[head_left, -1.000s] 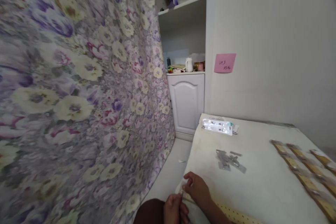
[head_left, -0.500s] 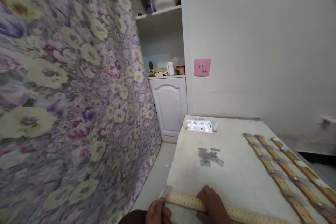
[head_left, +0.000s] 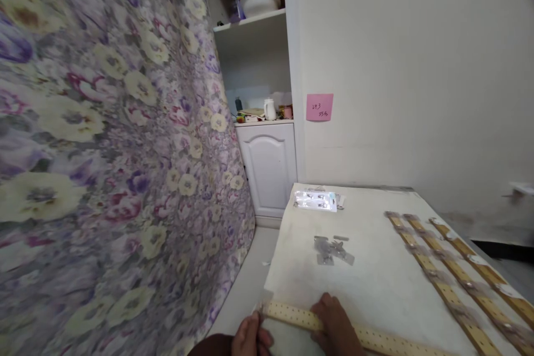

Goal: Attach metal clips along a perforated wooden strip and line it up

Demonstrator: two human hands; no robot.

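A pale wooden strip with rows of small holes [head_left: 292, 315] lies across the near edge of the white-covered table. Over its middle, my right hand [head_left: 336, 324] grips it with fingers curled round it. My left hand [head_left: 251, 336] is at the strip's left end, thumb and fingers pinched together beside a small see-through piece [head_left: 263, 307]; exactly what the fingertips hold is too blurred to tell. Beyond the strip, a loose pile of small clear plates with metal hooks [head_left: 332, 250] rests on the tabletop.
Several wooden strips with clear plates and hooks [head_left: 448, 272] lie along the table's right side. A clear blister pack [head_left: 315, 201] is at the far left corner. A floral curtain [head_left: 137, 178] hangs left; a white cabinet [head_left: 269, 169] and a wall with a pink note [head_left: 319, 107] stand behind.
The view has shifted very slightly. Both hands stay in nearly the same places on the strip, and nothing has been visibly let go or picked up.
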